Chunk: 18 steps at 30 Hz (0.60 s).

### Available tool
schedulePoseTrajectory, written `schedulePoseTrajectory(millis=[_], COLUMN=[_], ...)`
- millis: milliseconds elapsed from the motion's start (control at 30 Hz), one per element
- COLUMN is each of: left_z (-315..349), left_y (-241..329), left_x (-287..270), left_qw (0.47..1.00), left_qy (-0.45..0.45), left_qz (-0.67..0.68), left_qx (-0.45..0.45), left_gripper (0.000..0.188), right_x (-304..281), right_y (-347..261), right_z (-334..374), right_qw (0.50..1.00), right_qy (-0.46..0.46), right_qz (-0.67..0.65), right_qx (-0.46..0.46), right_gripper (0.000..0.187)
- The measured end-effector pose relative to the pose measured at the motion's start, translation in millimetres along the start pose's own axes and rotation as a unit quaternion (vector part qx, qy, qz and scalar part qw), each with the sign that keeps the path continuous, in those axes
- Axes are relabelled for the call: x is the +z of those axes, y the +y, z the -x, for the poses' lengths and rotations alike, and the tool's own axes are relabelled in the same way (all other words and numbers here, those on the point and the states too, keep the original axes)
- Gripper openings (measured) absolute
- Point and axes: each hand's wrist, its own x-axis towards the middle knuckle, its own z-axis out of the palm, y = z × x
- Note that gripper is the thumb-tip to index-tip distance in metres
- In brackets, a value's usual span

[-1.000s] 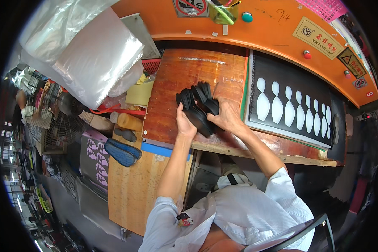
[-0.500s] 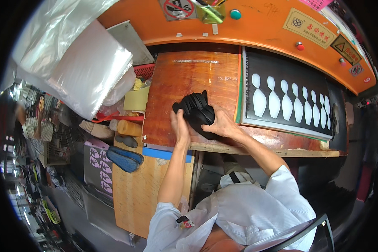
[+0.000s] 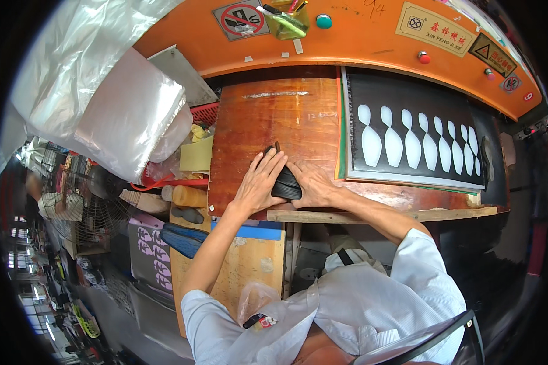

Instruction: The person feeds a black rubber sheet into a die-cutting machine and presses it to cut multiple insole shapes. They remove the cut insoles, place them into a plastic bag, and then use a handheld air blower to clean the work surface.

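A stack of thin black cut pieces (image 3: 287,186) is on the reddish-brown wooden board (image 3: 274,115), close to its front edge. My left hand (image 3: 262,181) lies along its left side, fingers pointing away over the top. From the right, my right hand (image 3: 312,184) presses against the stack, with its thumb near the front end. Between them the two hands squeeze the stack and hide much of it. The edges of its layers show in the gap, and a dark tip sticks out beyond the left fingertips.
Right of the board lies a black sheet (image 3: 377,100) with several white sole-shaped cutouts. An orange machine beam (image 3: 347,45) with buttons spans the back. Clear plastic sheeting (image 3: 119,115) hangs at left, above a red basket (image 3: 204,114). Blue insole-shaped pieces (image 3: 181,239) lie by a lower wooden table (image 3: 249,261).
The black stack has come down toward me and is turned more upright between my hands. My left hand has moved from its side to over its top. The view has shifted slightly.
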Motion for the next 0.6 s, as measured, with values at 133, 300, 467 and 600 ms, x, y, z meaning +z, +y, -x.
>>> schedulePoseTrajectory(millis=[133,300,467,600], left_z=[-4,-3,1,8], left_y=[-6,-5,-5,-4], left_x=[1,22,24,25], left_qw=[1.000,0.995,0.994,0.989], left_qy=[0.002,-0.008,0.007,0.078], left_qz=[0.001,0.042,0.067,0.037], left_qx=[-0.026,-0.093,-0.083,-0.119], left_gripper=[0.115,0.110,0.106,0.107], right_x=[-12,-5,0,-5], right_y=[20,30,23,27], right_z=[-12,-8,-4,-19], right_qw=[0.996,0.990,0.998,0.997], right_qy=[-0.035,0.076,0.022,0.025], right_qz=[0.000,0.063,0.013,0.030], right_qx=[-0.080,-0.101,-0.053,-0.068], right_gripper=[0.100,0.103,0.103,0.108])
